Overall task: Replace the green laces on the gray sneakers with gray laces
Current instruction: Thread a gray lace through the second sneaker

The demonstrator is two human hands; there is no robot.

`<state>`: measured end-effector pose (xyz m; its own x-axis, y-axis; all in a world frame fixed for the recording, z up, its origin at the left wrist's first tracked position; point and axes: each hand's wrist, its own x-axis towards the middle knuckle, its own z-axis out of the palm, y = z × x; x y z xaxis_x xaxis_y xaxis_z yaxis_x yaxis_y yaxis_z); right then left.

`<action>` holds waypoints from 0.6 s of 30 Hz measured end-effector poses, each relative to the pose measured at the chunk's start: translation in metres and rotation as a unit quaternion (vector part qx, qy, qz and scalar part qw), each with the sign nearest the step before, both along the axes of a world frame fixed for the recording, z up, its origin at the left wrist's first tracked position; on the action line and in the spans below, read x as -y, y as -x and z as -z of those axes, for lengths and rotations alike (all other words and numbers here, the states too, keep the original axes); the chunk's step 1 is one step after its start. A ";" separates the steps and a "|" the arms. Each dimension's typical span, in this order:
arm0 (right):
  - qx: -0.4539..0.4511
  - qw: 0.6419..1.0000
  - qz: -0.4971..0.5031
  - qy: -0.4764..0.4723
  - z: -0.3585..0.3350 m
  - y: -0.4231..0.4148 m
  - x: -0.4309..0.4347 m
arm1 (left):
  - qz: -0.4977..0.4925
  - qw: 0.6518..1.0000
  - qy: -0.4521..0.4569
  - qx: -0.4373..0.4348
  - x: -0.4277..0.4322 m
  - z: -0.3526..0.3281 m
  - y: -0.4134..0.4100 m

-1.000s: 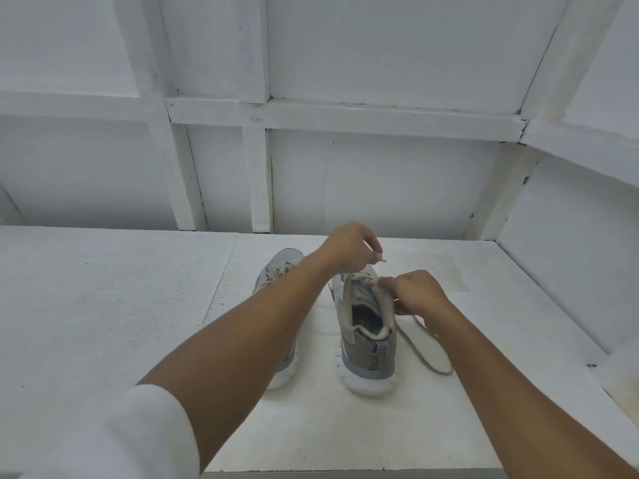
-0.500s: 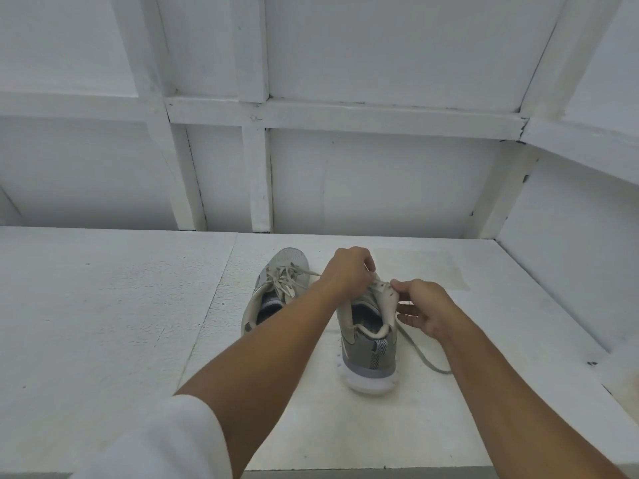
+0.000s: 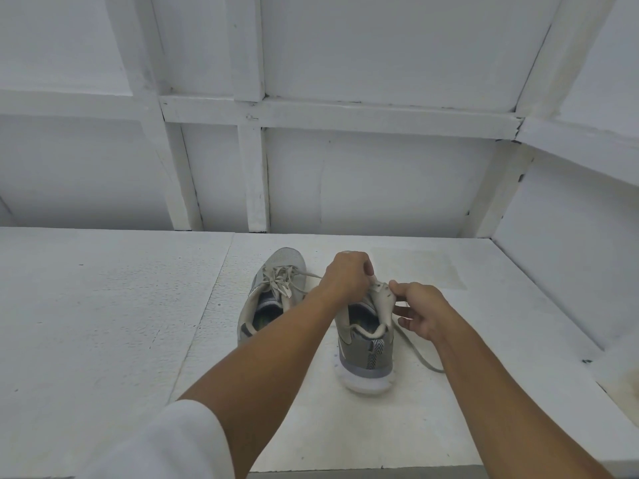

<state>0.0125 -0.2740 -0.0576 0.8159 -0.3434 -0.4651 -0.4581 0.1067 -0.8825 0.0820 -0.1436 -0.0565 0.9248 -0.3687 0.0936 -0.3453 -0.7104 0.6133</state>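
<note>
As the head camera looks forward and down, a white wall [image 3: 380,174] crossed by raised white battens fills the view from 9 o'clock over 12 to 3 o'clock. Below it a white, slightly rough desk [image 3: 103,323] spreads across the lower half, with a seam running from its far edge toward 7 o'clock. Two bare forearms reach in from 6 o'clock, and a white sleeve [image 3: 166,444] covers the left arm at 7 o'clock.

Two gray sneakers stand near the middle of the desk, heels toward the viewer and toes toward 12 o'clock. The left sneaker [image 3: 262,305] sits at 9 o'clock of its partner, a little apart from it. Its pale laces [image 3: 281,283] are threaded and knotted over the tongue, and one end stretches toward 3 o'clock.

The right sneaker [image 3: 366,344] has a white sole, and both hands hold it at its opening. The left hand [image 3: 347,274] is over the front of the opening with its fingers [image 3: 366,267] curled tight. Exactly what they pinch is hidden. The right hand [image 3: 420,309], at 3 o'clock of the shoe, pinches the upper edge of the opening between thumb and forefinger, and its other fingers hang loosely apart.

A loose lace [image 3: 415,350], gray, trails from under the right hand across the desk toward 4 o'clock of the shoe's heel.
</note>
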 end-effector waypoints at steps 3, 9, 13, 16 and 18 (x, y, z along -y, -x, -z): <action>0.001 1.000 -0.001 0.001 -0.001 0.000 -0.001 | -0.001 1.000 0.001 0.000 0.000 0.000 0.000; -0.001 1.000 -0.004 0.001 -0.001 0.000 -0.001 | 0.000 1.000 0.000 -0.001 0.001 0.002 0.000; 0.001 1.000 -0.006 0.004 -0.001 0.001 -0.001 | 0.003 1.000 -0.002 -0.001 0.001 0.000 0.001; 0.000 1.000 -0.008 0.006 -0.002 0.000 -0.001 | 0.007 1.000 -0.001 -0.002 0.001 -0.001 0.003; 0.000 1.000 -0.012 0.010 -0.001 0.000 0.000 | 0.007 1.000 0.000 -0.001 0.002 0.000 0.004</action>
